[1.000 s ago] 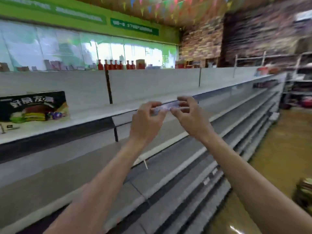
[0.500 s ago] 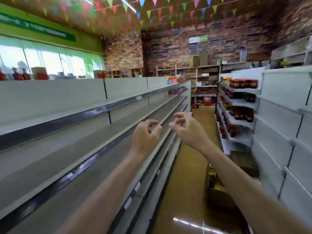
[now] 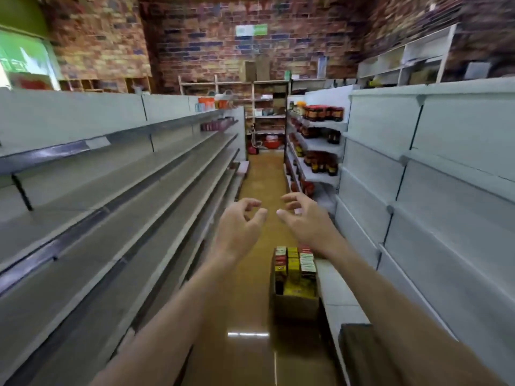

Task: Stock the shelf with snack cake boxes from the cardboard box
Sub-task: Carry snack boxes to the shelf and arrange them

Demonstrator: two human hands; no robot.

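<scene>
While you face down the aisle, your left hand point(image 3: 238, 228) and right hand point(image 3: 305, 221) hang in mid-air, fingers loosely curled, holding nothing. Below them the cardboard box point(image 3: 296, 300) sits on the floor beside the right-hand shelving, snack cake boxes point(image 3: 294, 264) packed upright inside; the shelf point(image 3: 117, 174) runs along your left.

The right forearm point(image 3: 370, 291) hides the cardboard box's point(image 3: 296, 304) far corner; box labels are too blurred.

Floor point(image 3: 252, 316): glossy, reflective brown. Left shelf point(image 3: 117, 207): matt grey metal. Cardboard box point(image 3: 296, 305): matt brown. Far wall point(image 3: 292, 51): rough brick.
</scene>
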